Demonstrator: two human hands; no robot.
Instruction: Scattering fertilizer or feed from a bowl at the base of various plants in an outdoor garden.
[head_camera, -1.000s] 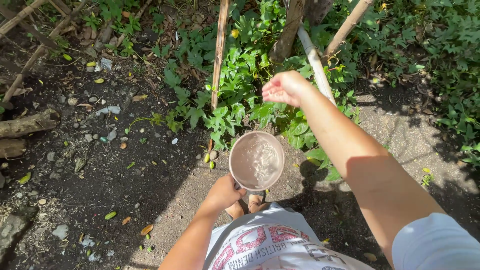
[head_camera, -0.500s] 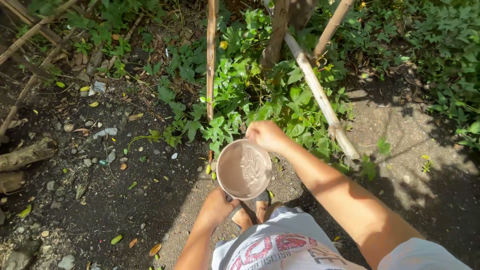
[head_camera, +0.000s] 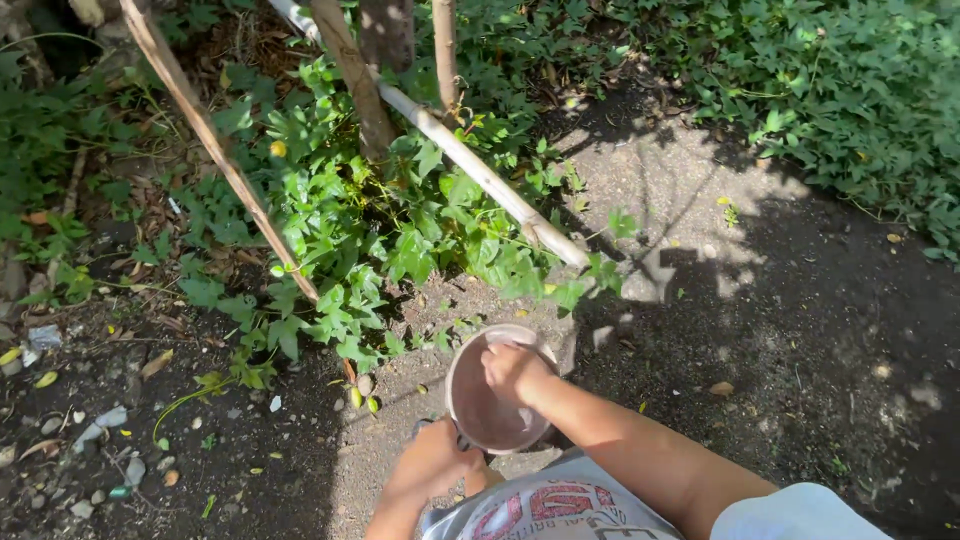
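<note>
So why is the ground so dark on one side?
Head view: hard sunlight lights the leafy plants and the pale path, while deep shade covers the ground at right; the right hand dips into the sunlit cup, all fairly sharp.

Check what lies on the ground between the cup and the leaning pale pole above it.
In the head view, green leafy plants and bare ground lie between the cup and the pale pole.
</note>
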